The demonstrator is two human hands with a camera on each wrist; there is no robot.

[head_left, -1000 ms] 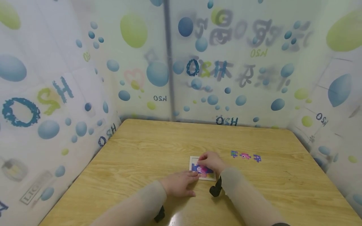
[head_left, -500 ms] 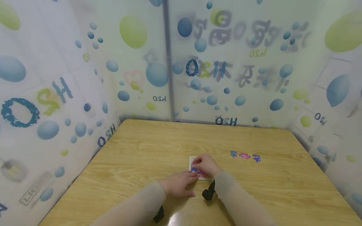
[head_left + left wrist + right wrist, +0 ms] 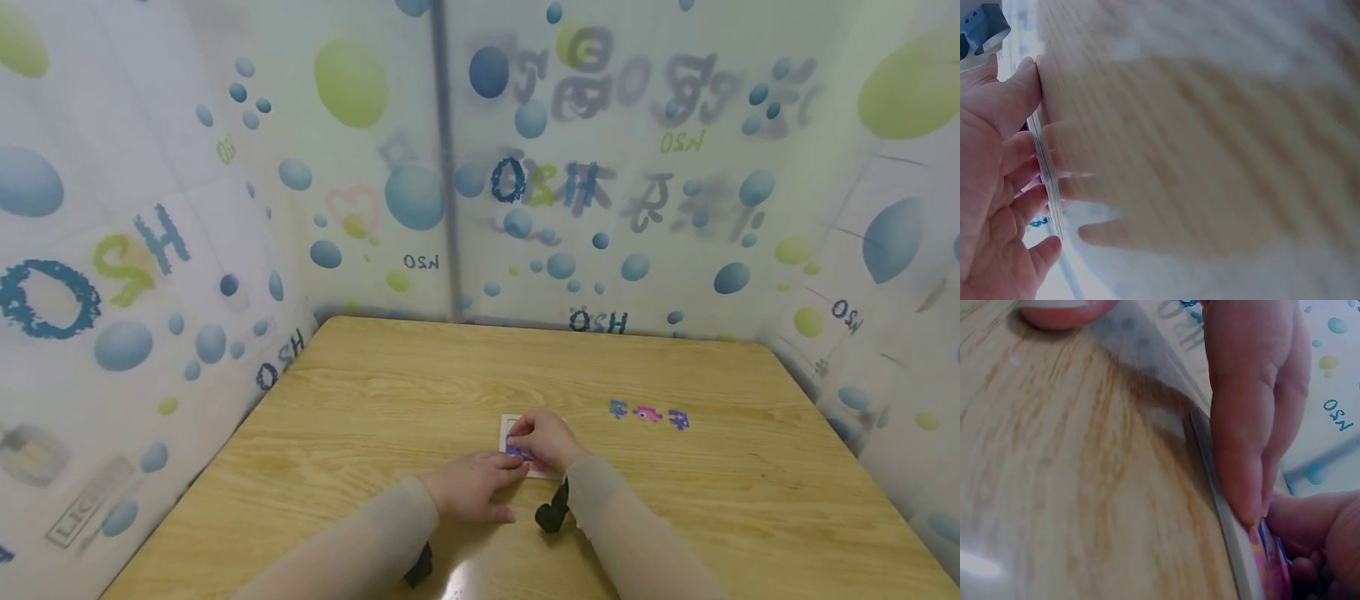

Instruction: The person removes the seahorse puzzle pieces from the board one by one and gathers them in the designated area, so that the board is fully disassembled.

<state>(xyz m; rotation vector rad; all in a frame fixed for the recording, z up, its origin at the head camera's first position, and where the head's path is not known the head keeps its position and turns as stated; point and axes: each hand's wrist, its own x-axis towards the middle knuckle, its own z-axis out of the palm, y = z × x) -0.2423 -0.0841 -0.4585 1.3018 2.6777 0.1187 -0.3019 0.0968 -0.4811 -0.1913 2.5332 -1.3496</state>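
Note:
A small white-framed jigsaw tray (image 3: 505,428) lies on the wooden table, with blue and pink artwork partly showing inside. My left hand (image 3: 468,487) lies with extended fingers, their tips on the tray's near left part; its thumb is spread on the tabletop. The left wrist view shows the palm side of this left hand (image 3: 985,175) beside the tray's edge. Over the tray, my right hand (image 3: 552,439) has thumb and index finger pinched together at a blue puzzle piece (image 3: 513,446), mostly hidden by the fingers. In the right wrist view, the right hand (image 3: 1325,528) is low over the colourful picture.
To the right of the tray lie three loose puzzle pieces in a row: a blue-green one (image 3: 618,409), a pink one (image 3: 647,414) and a purple-blue one (image 3: 678,420). Patterned curtains (image 3: 540,217) enclose the table (image 3: 390,375) at the back and sides.
My right hand has shifted slightly left and towards me, now covering more of the tray, and has stayed there for the last half second. The left hand has kept its place.

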